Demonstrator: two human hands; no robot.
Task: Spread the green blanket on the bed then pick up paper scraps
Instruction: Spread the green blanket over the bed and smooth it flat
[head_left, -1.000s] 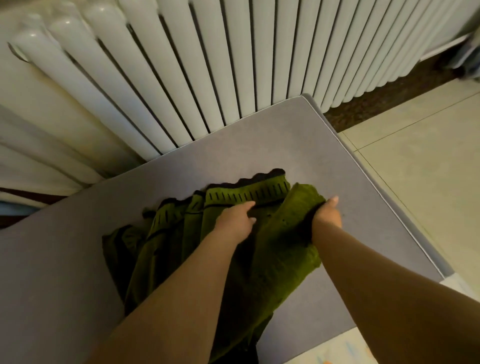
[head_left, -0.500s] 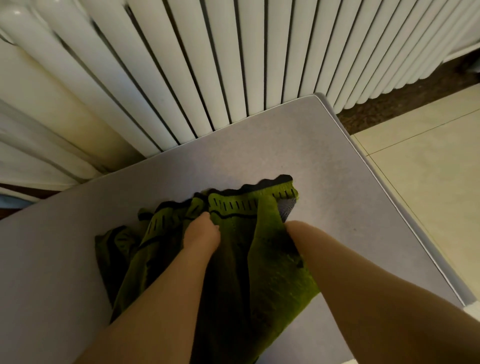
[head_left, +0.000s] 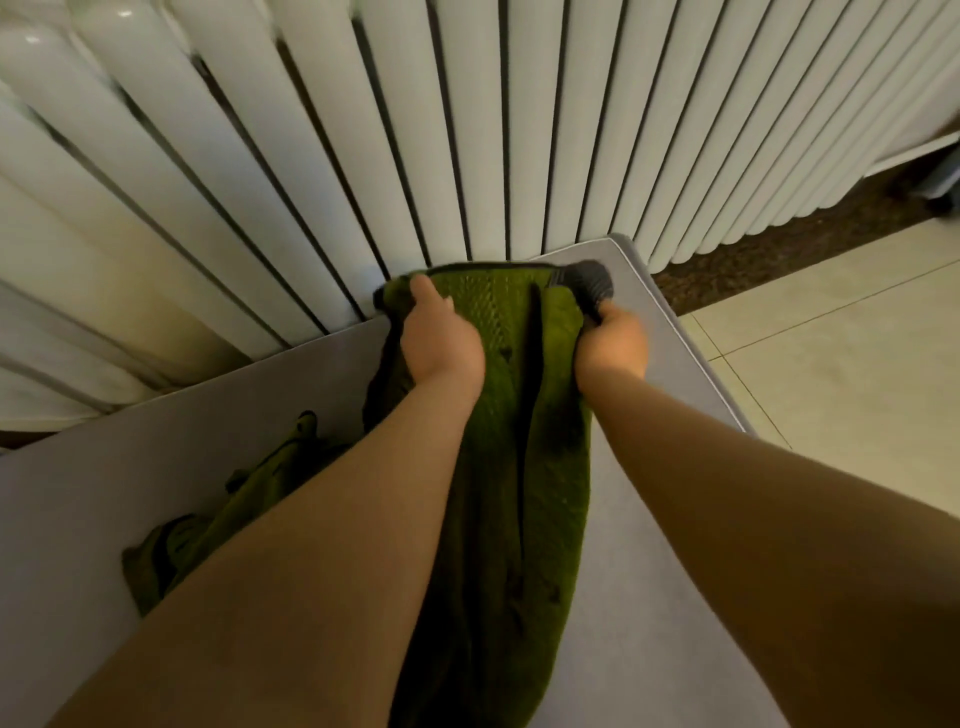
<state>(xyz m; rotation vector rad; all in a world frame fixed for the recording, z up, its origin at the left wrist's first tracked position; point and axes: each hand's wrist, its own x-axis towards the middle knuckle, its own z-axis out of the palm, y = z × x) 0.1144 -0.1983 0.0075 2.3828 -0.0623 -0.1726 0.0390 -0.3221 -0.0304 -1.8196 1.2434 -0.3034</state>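
I am gripping the green blanket (head_left: 511, 415) top-centre with both hands, left hand (head_left: 441, 345) and right hand (head_left: 613, 343) fisted; bunched folds at lower left risk snagging, leaving it uneven.

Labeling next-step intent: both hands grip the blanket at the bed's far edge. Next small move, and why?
Probably draw the hands apart sideways. Left hand and right hand hold the green blanket close together at the bed corner by the radiator; it lies as a narrow, bunched strip.

Blanket (head_left: 511, 415) (green) in both hands
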